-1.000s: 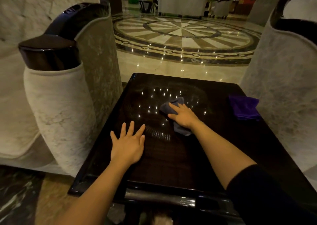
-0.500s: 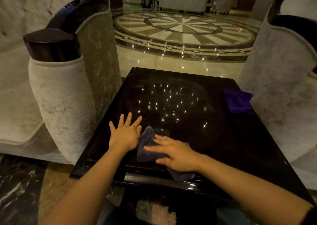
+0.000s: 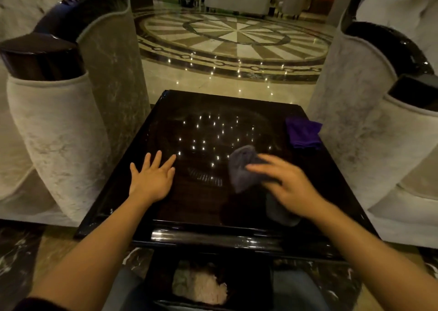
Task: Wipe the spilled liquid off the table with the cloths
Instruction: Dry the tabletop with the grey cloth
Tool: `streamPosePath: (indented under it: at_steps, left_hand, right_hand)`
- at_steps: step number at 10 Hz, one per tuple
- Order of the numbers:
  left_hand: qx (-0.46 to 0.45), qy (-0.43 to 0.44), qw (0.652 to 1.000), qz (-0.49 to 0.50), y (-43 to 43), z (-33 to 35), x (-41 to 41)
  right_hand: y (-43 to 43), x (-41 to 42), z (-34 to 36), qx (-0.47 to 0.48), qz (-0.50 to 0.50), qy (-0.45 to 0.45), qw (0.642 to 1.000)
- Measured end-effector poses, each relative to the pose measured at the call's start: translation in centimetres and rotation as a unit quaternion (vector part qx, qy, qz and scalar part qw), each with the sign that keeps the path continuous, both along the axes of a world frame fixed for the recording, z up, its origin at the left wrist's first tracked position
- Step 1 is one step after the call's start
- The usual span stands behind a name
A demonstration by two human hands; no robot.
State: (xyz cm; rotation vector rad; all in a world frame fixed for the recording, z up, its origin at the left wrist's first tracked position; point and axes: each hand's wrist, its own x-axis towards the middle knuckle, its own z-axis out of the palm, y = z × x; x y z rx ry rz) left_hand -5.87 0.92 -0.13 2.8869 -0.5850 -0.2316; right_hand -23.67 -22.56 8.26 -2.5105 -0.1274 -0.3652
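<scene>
cloths: 2. grey cloth [image 3: 241, 166] under my right hand [image 3: 288, 187], purple cloth [image 3: 303, 133] at 2 o'clock on the surface [image 3: 213, 206]
hands: 2. my left hand [image 3: 152, 176] flat, fingers spread, holds nothing
right grip: pressed on grey cloth, motion-blurred
spill: can't make out on the dark gloss

Dark, highly polished table [image 3: 147, 142], wood by the look of it, glossy enough to mirror a scatter of ceiling lights across its middle. Soft, matt grey cloth [image 3: 241, 168], slightly fuzzy, bunched near the right side. Purple cloth [image 3: 303, 133] at the far right corner, same matt, napped look. Pale crushed-velvet armchair [image 3: 59, 133] along the left edge, mottled sheen, capped in glossy dark trim. Matching armchair on the right [image 3: 379, 133]. Beyond the far edge, mirror-shiny marble floor [image 3: 237, 40], inlaid.
</scene>
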Motion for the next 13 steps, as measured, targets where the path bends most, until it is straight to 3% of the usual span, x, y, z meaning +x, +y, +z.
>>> streamPosePath:
  at_steps: [1, 2, 3, 5, 9, 13]
  left_hand:
    - [0.0, -0.003, 1.0, 0.003, 0.0, 0.0, 0.1]
    - [-0.001, -0.003, 1.0, 0.004, 0.0, 0.0, 0.1]
    - [-0.001, 0.0, 1.0, 0.006, 0.0, 0.0, 0.1]
    - [0.007, 0.002, 1.0, 0.009, -0.2, -0.1, 0.2]
    - [0.003, -0.001, 1.0, 0.006, 0.0, -0.1, -0.2]
    - [0.007, 0.004, 1.0, 0.006, -0.2, 0.4, -0.1]
  right_hand:
    - [-5.4, 1.0, 0.1, -0.03, -0.104, -0.005, 0.994]
    - [-11.6, 1.9, -2.8, -0.038, -0.222, 0.049, 0.973]
    - [-14.4, 2.3, -6.3, 0.002, -0.264, 0.15, 0.953]
    - [-12.7, 4.3, -7.5, -0.009, -0.265, 0.18, 0.947]
    - [3.7, 1.7, -6.8, -0.106, 0.028, 0.163, 0.98]
    - [12.6, 0.2, -6.6, -0.08, 0.237, 0.002, 0.968]
